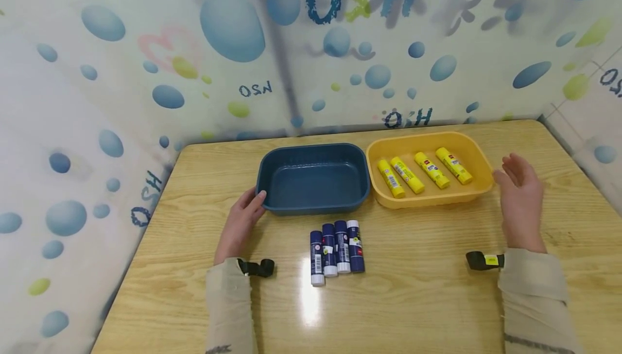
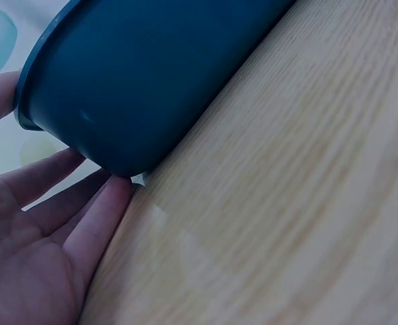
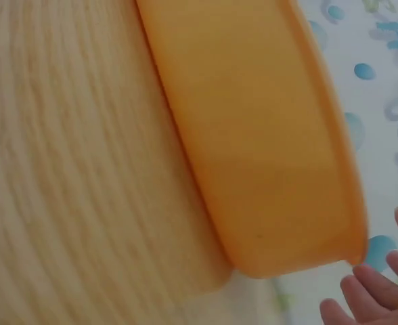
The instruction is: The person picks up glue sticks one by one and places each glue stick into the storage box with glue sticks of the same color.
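Observation:
My left hand holds the left end of a dark blue plastic basket, its thumb at the rim. In the left wrist view, fingers press the basket's outer wall low down. At the right end of an orange-yellow basket, my right hand is raised with loosely bent fingers and grips nothing. In the right wrist view its fingers are close by the corner; whether they touch cannot be told. Several yellow glue sticks lie inside that basket. The blue basket has nothing in it.
Several dark blue glue sticks with white ends lie side by side on the wooden table, in front of the blue basket. The two baskets stand next to each other near the back edge. A patterned sheet hangs behind.

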`<action>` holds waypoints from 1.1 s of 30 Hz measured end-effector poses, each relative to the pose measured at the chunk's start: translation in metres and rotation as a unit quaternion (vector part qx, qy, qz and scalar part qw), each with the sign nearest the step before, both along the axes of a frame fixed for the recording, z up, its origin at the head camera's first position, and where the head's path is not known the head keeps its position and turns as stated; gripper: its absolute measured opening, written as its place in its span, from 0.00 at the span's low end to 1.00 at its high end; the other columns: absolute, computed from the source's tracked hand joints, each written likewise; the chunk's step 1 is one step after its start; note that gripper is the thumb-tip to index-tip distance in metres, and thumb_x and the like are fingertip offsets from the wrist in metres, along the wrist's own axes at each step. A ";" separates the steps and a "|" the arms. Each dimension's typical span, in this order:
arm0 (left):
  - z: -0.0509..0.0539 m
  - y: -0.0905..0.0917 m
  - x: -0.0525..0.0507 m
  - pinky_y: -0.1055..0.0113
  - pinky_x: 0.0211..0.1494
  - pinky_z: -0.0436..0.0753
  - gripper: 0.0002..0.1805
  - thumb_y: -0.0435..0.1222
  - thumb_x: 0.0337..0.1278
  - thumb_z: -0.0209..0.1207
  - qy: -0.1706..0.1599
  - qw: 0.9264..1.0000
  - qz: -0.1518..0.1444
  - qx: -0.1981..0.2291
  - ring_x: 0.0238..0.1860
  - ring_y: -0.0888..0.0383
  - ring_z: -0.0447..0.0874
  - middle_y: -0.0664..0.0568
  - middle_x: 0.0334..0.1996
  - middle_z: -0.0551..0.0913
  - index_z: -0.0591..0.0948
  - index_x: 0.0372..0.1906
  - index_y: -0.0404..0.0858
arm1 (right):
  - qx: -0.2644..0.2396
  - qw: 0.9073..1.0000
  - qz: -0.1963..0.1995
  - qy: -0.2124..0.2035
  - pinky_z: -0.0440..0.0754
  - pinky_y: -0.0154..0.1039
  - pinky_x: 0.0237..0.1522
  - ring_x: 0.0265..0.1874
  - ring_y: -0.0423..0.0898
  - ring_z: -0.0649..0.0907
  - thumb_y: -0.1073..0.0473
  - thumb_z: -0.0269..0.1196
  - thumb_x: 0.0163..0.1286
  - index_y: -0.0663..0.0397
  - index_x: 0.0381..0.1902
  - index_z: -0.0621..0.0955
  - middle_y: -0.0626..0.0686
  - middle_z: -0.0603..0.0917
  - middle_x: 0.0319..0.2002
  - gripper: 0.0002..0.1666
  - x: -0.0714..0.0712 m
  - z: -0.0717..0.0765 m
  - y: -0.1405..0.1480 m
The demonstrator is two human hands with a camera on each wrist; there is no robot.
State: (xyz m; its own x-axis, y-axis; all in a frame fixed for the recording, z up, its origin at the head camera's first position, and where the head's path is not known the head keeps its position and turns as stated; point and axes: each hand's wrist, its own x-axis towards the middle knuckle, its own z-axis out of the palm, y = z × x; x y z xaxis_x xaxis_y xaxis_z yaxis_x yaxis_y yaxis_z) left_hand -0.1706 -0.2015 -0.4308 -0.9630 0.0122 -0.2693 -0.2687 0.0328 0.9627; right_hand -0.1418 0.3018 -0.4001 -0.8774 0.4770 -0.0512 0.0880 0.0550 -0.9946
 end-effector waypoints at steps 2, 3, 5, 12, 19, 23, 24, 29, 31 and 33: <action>0.001 0.001 0.000 0.66 0.58 0.68 0.35 0.52 0.56 0.53 0.000 1.000 0.000 0.001 0.56 0.59 0.70 0.53 0.62 0.62 0.60 0.66 0.42 | -0.051 0.998 0.028 -0.002 0.54 0.30 0.62 0.64 0.38 0.56 0.51 0.54 0.65 0.39 0.68 0.54 0.45 0.56 0.67 0.36 0.000 -0.007 0.002; 0.001 0.001 0.000 0.66 0.58 0.68 0.35 0.51 0.56 0.53 0.000 1.000 -0.001 0.003 0.56 0.59 0.70 0.53 0.62 0.62 0.59 0.66 0.42 | -0.074 0.996 0.040 -0.004 0.53 0.31 0.62 0.64 0.38 0.55 0.51 0.55 0.65 0.37 0.68 0.53 0.45 0.54 0.67 0.37 0.000 -0.010 0.003; 0.001 0.001 0.001 0.66 0.58 0.68 0.35 0.51 0.56 0.53 0.000 1.000 -0.001 0.007 0.56 0.58 0.69 0.52 0.62 0.62 0.59 0.66 0.42 | -0.113 0.992 0.057 -0.008 0.56 0.33 0.61 0.64 0.40 0.56 0.54 0.54 0.66 0.36 0.68 0.51 0.46 0.52 0.68 0.37 -0.001 -0.016 0.005; 0.001 0.002 0.002 0.66 0.58 0.68 0.35 0.51 0.56 0.53 0.000 1.000 0.000 0.016 0.56 0.58 0.69 0.52 0.62 0.62 0.59 0.66 0.42 | -0.092 0.992 0.071 -0.053 0.64 0.28 0.56 0.61 0.41 0.59 0.63 0.41 0.68 0.34 0.68 0.53 0.48 0.50 0.67 0.32 -0.005 -0.028 0.003; 0.000 0.000 0.003 0.65 0.58 0.68 0.36 0.52 0.55 0.53 -0.001 1.000 0.004 0.010 0.56 0.59 0.69 0.52 0.63 0.61 0.58 0.66 0.42 | -0.069 0.989 0.096 -0.094 0.52 0.38 0.64 0.62 0.43 0.54 0.61 0.36 0.68 0.40 0.70 0.45 0.46 0.45 0.69 0.33 -0.004 -0.019 -0.007; 0.001 0.001 0.004 0.65 0.59 0.67 0.36 0.52 0.55 0.54 -0.004 1.000 0.008 0.014 0.56 0.59 0.69 0.52 0.63 0.61 0.59 0.66 0.42 | -0.056 0.988 0.097 -0.106 0.55 0.36 0.63 0.61 0.43 0.55 0.59 0.36 0.69 0.41 0.70 0.45 0.48 0.45 0.69 0.32 -0.004 -0.019 -0.007; 0.002 0.001 0.004 0.65 0.59 0.67 0.36 0.52 0.55 0.54 -0.003 1.000 0.009 0.014 0.56 0.59 0.69 0.52 0.63 0.61 0.59 0.66 0.42 | -0.056 0.988 0.096 -0.106 0.56 0.34 0.61 0.61 0.42 0.56 0.59 0.36 0.69 0.41 0.70 0.45 0.48 0.46 0.69 0.32 -0.004 -0.019 -0.006; 0.002 0.003 0.005 0.65 0.59 0.67 0.35 0.51 0.56 0.53 -0.003 1.000 0.009 0.014 0.56 0.59 0.69 0.52 0.63 0.62 0.59 0.66 0.42 | -0.059 0.989 0.094 -0.100 0.58 0.31 0.60 0.60 0.41 0.57 0.58 0.36 0.69 0.42 0.70 0.46 0.48 0.47 0.68 0.32 -0.004 -0.020 -0.006; 0.002 0.003 0.005 0.65 0.59 0.67 0.35 0.51 0.56 0.53 -0.005 1.000 0.008 0.013 0.56 0.59 0.69 0.52 0.63 0.62 0.59 0.66 0.42 | -0.058 0.988 0.101 -0.100 0.56 0.36 0.62 0.61 0.42 0.56 0.58 0.36 0.70 0.42 0.70 0.45 0.48 0.46 0.68 0.31 -0.003 -0.019 -0.006; 0.003 0.002 0.005 0.65 0.59 0.66 0.35 0.52 0.56 0.53 -0.008 1.000 0.008 0.007 0.56 0.59 0.69 0.52 0.63 0.62 0.59 0.66 0.42 | -0.064 0.987 0.102 -0.102 0.54 0.37 0.63 0.61 0.43 0.56 0.58 0.35 0.70 0.42 0.70 0.45 0.48 0.46 0.68 0.31 -0.003 -0.019 -0.007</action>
State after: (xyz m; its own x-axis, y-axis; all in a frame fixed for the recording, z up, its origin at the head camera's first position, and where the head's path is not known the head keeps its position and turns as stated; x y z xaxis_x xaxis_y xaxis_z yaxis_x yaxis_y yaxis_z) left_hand -0.1661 -0.1990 -0.4281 -0.9586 0.0009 -0.2846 -0.2846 0.0143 0.9585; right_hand -0.1444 0.2947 -0.4191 -0.9197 0.2690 -0.2860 0.2880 -0.0326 -0.9571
